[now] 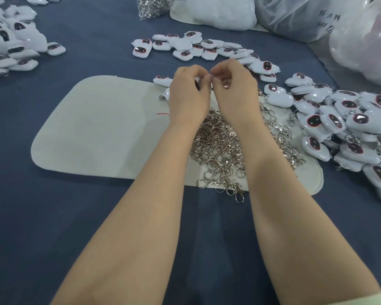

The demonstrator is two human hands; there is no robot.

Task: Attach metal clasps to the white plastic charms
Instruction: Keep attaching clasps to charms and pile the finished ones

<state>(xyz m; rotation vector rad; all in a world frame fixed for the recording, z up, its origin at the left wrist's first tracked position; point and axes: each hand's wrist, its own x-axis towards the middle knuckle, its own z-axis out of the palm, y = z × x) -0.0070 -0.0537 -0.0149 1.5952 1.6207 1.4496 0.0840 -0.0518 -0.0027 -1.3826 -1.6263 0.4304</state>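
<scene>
- Your left hand and right hand meet fingertip to fingertip above the mat. The left curls round a charm, mostly hidden. The right pinches at it, presumably on a clasp I cannot make out.
- Risk: a slipped pinch drops the piece into the loose clasps directly beneath, where it would tangle.
- Risk: the charm piles crowd the table beside you, so fitted and bare pieces could get mixed.

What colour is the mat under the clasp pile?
Plain off-white; the mat lies on dark blue cloth. Head view shows it best.
</scene>
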